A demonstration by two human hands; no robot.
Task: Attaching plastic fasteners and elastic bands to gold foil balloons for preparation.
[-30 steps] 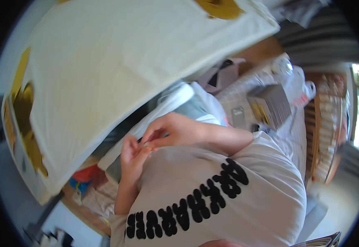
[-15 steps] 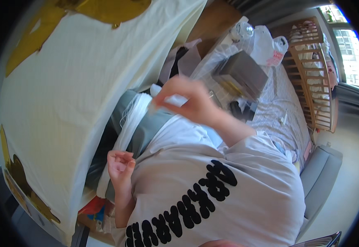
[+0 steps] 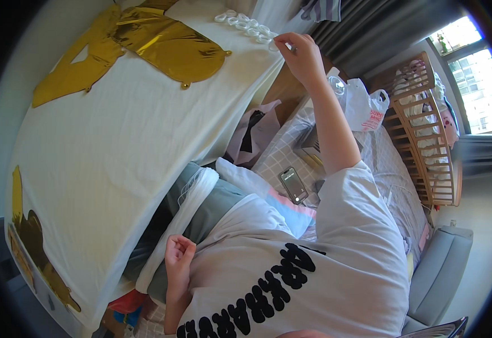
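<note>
My right hand [image 3: 302, 53] is stretched out over the far corner of the cream-covered table [image 3: 116, 141]. Its thumb and forefinger close on a small white loop [image 3: 272, 46], which touches the fingertips. Beside it, several white loops [image 3: 245, 23] lie in rows on the cloth. In my lap, my left hand [image 3: 179, 258] has its fingers curled in against the thumb; whatever may be inside is hidden. A skein of white thread [image 3: 192, 194] lies over my grey-green trousers, just beyond the left hand.
Shiny gold foil shapes [image 3: 173, 48] lie at the table's far left. To the right, a bed with a checked cover holds a phone [image 3: 293, 185], a grey box [image 3: 309, 147] and a white plastic bag [image 3: 364, 104]. A wooden crib [image 3: 420, 135] stands behind it.
My right hand has swung from over my lap to the table's far corner. The left fingers have curled in more. My view has shifted, bringing the row of loops into sight.
</note>
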